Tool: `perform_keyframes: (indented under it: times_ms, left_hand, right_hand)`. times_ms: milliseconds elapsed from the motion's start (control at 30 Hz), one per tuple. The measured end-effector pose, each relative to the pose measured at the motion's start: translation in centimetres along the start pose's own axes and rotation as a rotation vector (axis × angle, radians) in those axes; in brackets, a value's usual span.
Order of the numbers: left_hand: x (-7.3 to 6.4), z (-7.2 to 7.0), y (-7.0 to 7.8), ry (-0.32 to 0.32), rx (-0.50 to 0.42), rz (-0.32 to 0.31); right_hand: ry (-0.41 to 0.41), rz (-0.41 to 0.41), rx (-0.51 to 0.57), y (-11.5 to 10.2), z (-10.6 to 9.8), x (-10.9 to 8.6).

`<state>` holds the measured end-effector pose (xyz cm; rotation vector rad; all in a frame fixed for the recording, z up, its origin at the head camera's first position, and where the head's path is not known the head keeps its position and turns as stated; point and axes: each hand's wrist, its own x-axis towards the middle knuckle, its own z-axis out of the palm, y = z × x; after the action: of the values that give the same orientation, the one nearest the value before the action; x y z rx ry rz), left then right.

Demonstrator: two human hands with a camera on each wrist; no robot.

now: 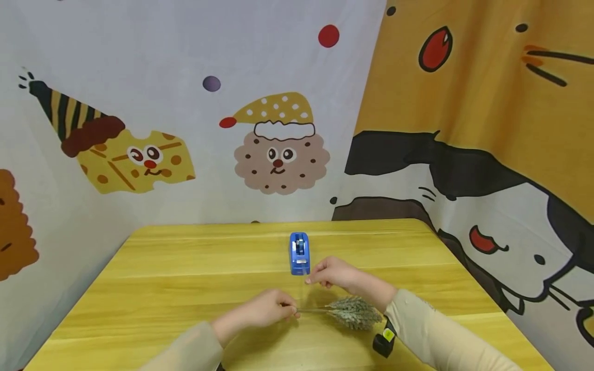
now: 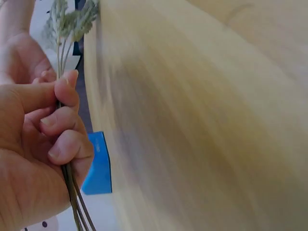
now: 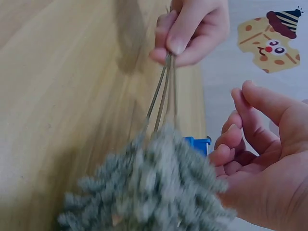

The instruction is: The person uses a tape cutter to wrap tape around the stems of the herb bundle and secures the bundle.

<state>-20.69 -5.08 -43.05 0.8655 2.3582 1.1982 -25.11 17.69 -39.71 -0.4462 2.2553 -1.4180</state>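
Observation:
My left hand (image 1: 271,308) pinches the thin stems (image 2: 62,62) of a small bunch of dried flowers between thumb and forefinger, the other fingers curled round them. Its grey-green fluffy heads (image 1: 355,312) point right, below my right forearm. Just beyond stands a blue tape dispenser (image 1: 299,253) with its front end toward me. At that end, my right hand (image 1: 335,273) has thumb and forefinger together on a faint strip of clear tape (image 1: 302,292), which runs between dispenser and stems. In the right wrist view the fingertips (image 3: 248,87) meet, and the tape hardly shows.
A black tape measure (image 1: 384,340) with a yellow-green label lies beside the flower heads, near my right sleeve. Everything sits on a yellow wood-grain table (image 1: 195,257). A cloth with cartoon prints (image 1: 162,62) hangs behind and on the right.

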Motion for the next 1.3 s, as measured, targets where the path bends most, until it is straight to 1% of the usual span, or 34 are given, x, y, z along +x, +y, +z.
perform_keyframes:
  times_ms: [167,300,400,533,767,833,1033,1167,1300]
  left_hand:
    - [1.3,0.6,-0.1,0.052,-0.034,-0.035]
    - [2.2,0.6,-0.5,0.111,-0.048,-0.039]
    - [2.7,0.6,-0.7,0.146,-0.054,-0.038]
    - [2.9,0.5,-1.0,0.179,-0.078,-0.04]
    - [3.0,0.6,-1.1,0.248,-0.073,-0.03]
    - [3.0,0.6,-1.1,0.259,-0.071,-0.039]
    - [2.8,0.8,-1.0,0.251,-0.083,-0.053]
    - [2.8,1.0,-1.1,0.256,-0.096,-0.059]
    - [2.9,1.1,-1.3,0.265,-0.099,-0.066]
  right_hand:
    - [0.007,0.005,-0.003,-0.2,-0.2,-0.2]
    - [0.024,0.003,0.031,0.4,0.2,-0.3]
    - [0.073,-0.004,0.037,0.7,0.9,-0.7]
    - [0.157,-0.025,0.039,0.9,2.3,-1.3]
    - [0.277,-0.052,0.118,2.0,4.3,-1.9]
    - [0.315,-0.05,0.12,2.5,4.8,-2.0]
    - [0.401,-0.004,0.21,4.1,6.1,-2.2]
    - [0.448,0.001,0.27,4.5,6.9,-2.3]
    - [0.469,-0.005,0.33,4.6,7.4,-2.2]
